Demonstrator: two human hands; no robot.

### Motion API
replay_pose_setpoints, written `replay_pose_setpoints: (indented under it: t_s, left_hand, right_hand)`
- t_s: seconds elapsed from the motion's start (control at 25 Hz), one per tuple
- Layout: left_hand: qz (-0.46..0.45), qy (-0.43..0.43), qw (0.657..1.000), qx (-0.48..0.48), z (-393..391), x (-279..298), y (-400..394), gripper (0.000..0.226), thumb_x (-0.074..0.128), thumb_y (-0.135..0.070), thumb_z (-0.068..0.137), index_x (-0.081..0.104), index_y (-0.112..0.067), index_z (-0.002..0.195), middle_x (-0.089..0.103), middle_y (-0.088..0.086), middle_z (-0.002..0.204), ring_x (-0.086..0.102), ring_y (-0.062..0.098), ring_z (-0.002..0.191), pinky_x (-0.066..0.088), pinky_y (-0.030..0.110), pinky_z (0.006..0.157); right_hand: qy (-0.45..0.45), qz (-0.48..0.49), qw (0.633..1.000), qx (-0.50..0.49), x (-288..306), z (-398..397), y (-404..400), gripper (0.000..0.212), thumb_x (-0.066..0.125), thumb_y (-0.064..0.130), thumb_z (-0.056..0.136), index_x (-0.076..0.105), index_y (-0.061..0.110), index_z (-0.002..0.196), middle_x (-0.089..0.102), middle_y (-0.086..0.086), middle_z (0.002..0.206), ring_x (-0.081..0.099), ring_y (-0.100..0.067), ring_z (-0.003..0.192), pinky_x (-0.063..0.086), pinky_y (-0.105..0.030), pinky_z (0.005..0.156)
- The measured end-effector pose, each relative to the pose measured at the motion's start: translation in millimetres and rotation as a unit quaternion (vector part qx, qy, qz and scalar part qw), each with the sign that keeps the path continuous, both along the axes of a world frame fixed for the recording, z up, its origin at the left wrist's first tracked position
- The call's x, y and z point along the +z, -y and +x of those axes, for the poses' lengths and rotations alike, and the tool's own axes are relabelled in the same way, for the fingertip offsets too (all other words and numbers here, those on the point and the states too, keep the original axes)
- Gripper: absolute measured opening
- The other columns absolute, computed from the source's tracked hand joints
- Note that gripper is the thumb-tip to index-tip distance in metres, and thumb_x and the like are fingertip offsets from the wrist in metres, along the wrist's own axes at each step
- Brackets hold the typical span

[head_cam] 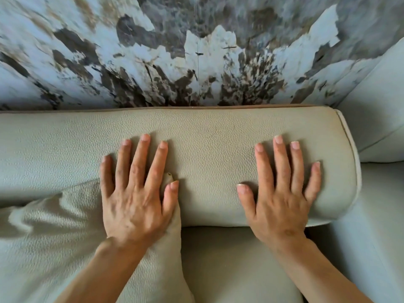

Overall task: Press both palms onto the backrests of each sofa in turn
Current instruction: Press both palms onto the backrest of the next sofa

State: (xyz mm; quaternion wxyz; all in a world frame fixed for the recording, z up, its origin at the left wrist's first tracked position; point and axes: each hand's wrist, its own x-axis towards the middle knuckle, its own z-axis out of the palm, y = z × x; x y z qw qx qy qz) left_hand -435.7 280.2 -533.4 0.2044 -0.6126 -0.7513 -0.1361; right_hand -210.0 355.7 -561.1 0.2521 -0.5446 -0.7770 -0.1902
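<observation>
Along the top of the pale beige pebbled-leather backrest (207,136), just below the grey-and-white marbled wall (196,51), both of the person's hands lie flat with fingers spread, grasping nothing. Her left hand (135,193) presses where a loose matching leather cushion (65,237) leans against that backrest. Toward the backrest's rounded piped end, the right hand (282,197) rests palm down, near the neighbouring sofa section (376,119).

We have our left hand (135,193) and right hand (282,193) flat on the backrest (209,138), left hand partly on a cushion (65,237) at near left. The seat (236,263) lies nearer, a wall (196,51) beyond, a second sofa (380,119) at right.
</observation>
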Motion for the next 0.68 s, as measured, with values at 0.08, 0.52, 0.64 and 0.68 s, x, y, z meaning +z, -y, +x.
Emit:
replay_pose_setpoints:
  t_s: [0.08, 0.52, 0.64, 0.68]
  left_hand:
    - [0.013, -0.001, 1.000, 0.000, -2, -2, -6, 0.062, 0.027, -0.049, 0.099, 0.030, -0.023, 0.154, 0.031, 0.007, 0.160, 0.026, 0.032, 0.148, 0.022, 0.059, 0.116]
    - [0.020, 0.012, 0.999, 0.047, -19, -6, -86, 0.062, 0.020, -0.053, 0.100, 0.028, -0.024, 0.154, 0.032, 0.007, 0.160, 0.025, 0.033, 0.147, 0.018, 0.059, 0.117]
    - [0.032, 0.003, 0.998, 0.051, -25, -9, -104, 0.062, 0.020, -0.052, 0.100, 0.028, -0.022, 0.154, 0.032, 0.009, 0.159, 0.025, 0.034, 0.147, 0.018, 0.059, 0.117]
    - [0.035, 0.001, 0.998, 0.051, -27, -10, -109, 0.062, 0.021, -0.052, 0.100, 0.028, -0.021, 0.154, 0.032, 0.010, 0.159, 0.025, 0.035, 0.147, 0.017, 0.059, 0.117]
  right_hand:
    - [-0.004, 0.018, 1.000, 0.004, -4, -2, -8, 0.066, 0.026, 0.056, 0.098, 0.027, 0.021, 0.154, 0.029, -0.010, 0.159, 0.021, -0.031, 0.148, 0.015, -0.060, 0.116]
    - [-0.018, 0.044, 0.998, 0.038, -5, -30, -108, 0.064, 0.026, 0.055, 0.099, 0.024, 0.024, 0.154, 0.031, -0.009, 0.158, 0.024, -0.031, 0.147, 0.016, -0.059, 0.116]
    - [-0.023, 0.050, 0.997, 0.048, -6, -37, -130, 0.064, 0.024, 0.056, 0.099, 0.025, 0.023, 0.153, 0.032, -0.009, 0.158, 0.025, -0.031, 0.146, 0.017, -0.059, 0.116]
    - [-0.024, 0.053, 0.997, 0.050, -6, -40, -136, 0.064, 0.024, 0.056, 0.099, 0.025, 0.023, 0.154, 0.032, -0.009, 0.158, 0.025, -0.031, 0.146, 0.017, -0.059, 0.116]
